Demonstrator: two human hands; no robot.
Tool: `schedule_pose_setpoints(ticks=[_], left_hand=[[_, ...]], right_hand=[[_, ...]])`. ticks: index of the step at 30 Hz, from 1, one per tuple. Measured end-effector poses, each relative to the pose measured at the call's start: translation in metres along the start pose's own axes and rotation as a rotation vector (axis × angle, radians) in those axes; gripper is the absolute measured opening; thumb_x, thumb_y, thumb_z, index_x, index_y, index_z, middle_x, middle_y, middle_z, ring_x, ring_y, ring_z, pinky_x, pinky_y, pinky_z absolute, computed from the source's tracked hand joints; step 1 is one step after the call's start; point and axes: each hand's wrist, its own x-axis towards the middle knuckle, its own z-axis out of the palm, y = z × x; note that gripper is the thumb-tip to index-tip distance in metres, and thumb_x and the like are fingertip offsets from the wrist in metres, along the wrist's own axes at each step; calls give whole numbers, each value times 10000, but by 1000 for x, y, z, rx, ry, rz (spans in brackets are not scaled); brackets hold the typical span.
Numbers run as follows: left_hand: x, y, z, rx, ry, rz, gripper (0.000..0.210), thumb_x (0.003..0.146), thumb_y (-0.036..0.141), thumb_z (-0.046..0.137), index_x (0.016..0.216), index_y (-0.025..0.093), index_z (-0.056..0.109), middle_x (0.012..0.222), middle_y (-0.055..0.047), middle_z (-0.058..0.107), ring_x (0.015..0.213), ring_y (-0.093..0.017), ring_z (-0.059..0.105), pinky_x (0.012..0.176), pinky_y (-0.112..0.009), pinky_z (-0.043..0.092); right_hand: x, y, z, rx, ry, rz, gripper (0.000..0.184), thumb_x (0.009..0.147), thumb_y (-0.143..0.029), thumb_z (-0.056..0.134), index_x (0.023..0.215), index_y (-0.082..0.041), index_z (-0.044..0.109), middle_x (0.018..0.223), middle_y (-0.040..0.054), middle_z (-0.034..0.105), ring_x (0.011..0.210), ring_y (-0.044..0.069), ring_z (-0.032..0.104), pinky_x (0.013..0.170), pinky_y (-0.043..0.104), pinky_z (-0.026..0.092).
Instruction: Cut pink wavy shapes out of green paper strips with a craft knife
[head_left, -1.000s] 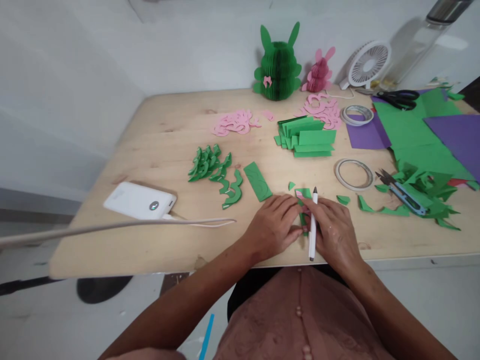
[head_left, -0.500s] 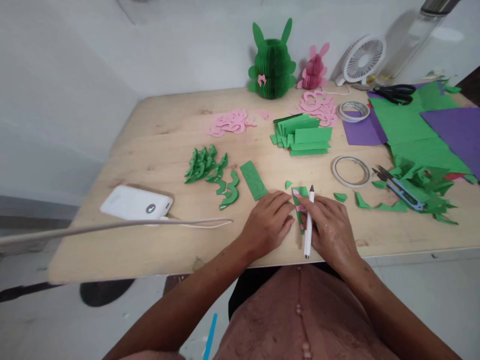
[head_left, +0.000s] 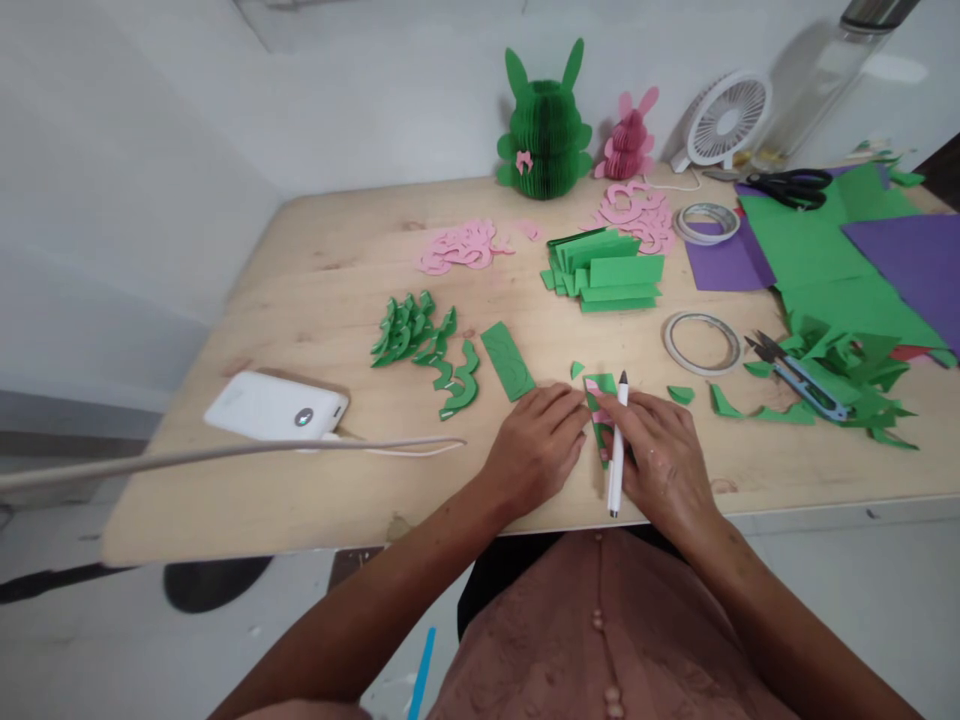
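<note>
A white pen (head_left: 619,440) with a dark tip lies in my right hand (head_left: 667,455), pinned between thumb and fingers and pointing away from me. Under that hand is a green paper strip (head_left: 600,382) with a pink paper piece (head_left: 595,390) on top; my thumb rests on them. My left hand (head_left: 536,440) lies on the table, fingers stretched out together, their tips at the strip's left edge. Just beyond it sits a green paper rectangle (head_left: 508,360) bearing drawn curved lines. Left of that are curved green cut-outs (head_left: 461,380), several bunched together.
Folded green strips (head_left: 619,270) and pink cut-outs (head_left: 461,245) lie farther back. To the right are a tape roll (head_left: 703,343), blue-handled snips (head_left: 806,382), green scraps (head_left: 874,385) and black scissors (head_left: 795,187). A white power bank (head_left: 274,405) with a cable sits left. Paper rabbits (head_left: 545,140) stand behind.
Hardly anything differs. Both hands, the pen and the paper keep their places; the view has shifted very slightly.
</note>
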Motion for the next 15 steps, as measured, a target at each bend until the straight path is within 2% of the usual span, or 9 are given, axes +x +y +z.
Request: schedule_pose_setpoints(ticks=[6, 15], left_hand=[[-2, -1, 3, 27, -35, 4, 275, 949, 160, 465, 1181, 111, 604, 1237, -102, 656, 1169, -246, 572, 1034, -438, 482], [-2, -1, 4, 71, -33, 34, 236, 959, 155, 458, 1124, 107, 620, 1183, -88, 670, 1155, -237, 565, 1027, -412, 478]], right_hand=[[-1, 1, 1, -16, 3, -7, 543, 894, -122, 536, 1429, -193, 471, 1100, 93, 729, 1097, 266, 598, 911, 400, 408], [1, -1, -1, -26, 5, -12, 456, 887, -99, 559, 1338, -164, 550, 1064, 86, 736, 1092, 261, 597, 905, 389, 410]])
